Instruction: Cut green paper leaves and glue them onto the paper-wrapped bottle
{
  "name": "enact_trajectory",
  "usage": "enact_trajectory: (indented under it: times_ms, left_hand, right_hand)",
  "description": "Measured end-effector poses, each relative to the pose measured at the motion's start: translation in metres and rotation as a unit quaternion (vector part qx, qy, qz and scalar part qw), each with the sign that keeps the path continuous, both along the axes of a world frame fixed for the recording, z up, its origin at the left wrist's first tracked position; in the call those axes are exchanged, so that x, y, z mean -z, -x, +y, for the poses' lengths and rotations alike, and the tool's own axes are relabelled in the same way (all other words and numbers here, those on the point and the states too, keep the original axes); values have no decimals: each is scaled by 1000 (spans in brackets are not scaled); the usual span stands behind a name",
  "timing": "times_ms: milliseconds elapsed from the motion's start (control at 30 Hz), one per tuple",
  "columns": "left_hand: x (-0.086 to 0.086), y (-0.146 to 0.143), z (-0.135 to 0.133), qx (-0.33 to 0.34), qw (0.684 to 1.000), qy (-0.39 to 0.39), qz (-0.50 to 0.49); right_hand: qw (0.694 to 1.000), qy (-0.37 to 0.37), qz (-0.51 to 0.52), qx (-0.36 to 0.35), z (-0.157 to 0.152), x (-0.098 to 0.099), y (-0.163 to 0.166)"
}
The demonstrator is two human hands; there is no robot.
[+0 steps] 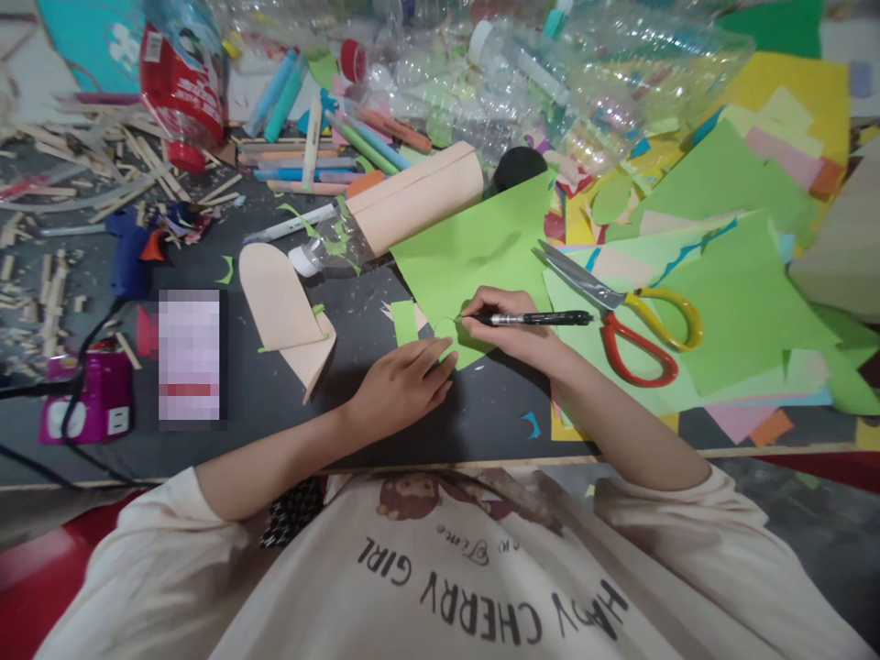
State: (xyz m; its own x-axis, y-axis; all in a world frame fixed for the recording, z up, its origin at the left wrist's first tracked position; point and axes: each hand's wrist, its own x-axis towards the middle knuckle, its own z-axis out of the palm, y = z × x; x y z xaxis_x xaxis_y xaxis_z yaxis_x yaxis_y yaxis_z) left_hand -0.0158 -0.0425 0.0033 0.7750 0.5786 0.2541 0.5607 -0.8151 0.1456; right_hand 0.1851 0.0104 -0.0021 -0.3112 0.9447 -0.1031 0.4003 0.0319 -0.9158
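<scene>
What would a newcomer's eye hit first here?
Probably the scissors with one yellow and one red handle, lying on papers to the right of the hands. Then, at center, the right hand holding a black pen to a green sheet, the left hand at its near edge. Also the red-labelled bottle, upper left.

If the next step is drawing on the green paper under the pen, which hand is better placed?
Likely the right hand: it grips the black pen, tip at the green paper. The left hand, with no pen, lies at the paper's edge.
</scene>
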Motion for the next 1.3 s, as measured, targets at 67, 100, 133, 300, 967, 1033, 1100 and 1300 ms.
enact_trajectory:
  times_ms: [67, 100, 133, 300, 967, 1033, 1100, 1300]
  left_hand:
    - [0, 0, 0, 2, 1000, 7, 3]
    - [0, 0, 0, 2, 1000, 5, 4]
    - [-1, 0, 0, 2, 1000, 1, 5]
    - [-1, 0, 0, 1, 1000, -17, 1]
    - [4, -1, 5, 7, 999, -30, -16]
    - [3, 1, 7, -3, 1000, -25, -17]
    - [0, 4, 12, -15, 1000, -9, -25]
    - [-8, 25, 41, -164, 981, 90, -57]
  right_hand:
    - [1000, -1, -3, -12, 0, -1, 0]
    - [1000, 0, -4, -16, 0, -1, 0]
    - [1000, 1, -3, -18, 0, -1, -1]
    - [1000, 9, 3, -5, 0, -5, 0]
    - [974, -167, -12, -151, -4, -4, -3]
    - [966, -196, -37, -162, -2, -3, -3]
    - [962, -213, -61, -159, -1, -2, -4]
    - [960, -230, -75, -143, -1, -6, -6]
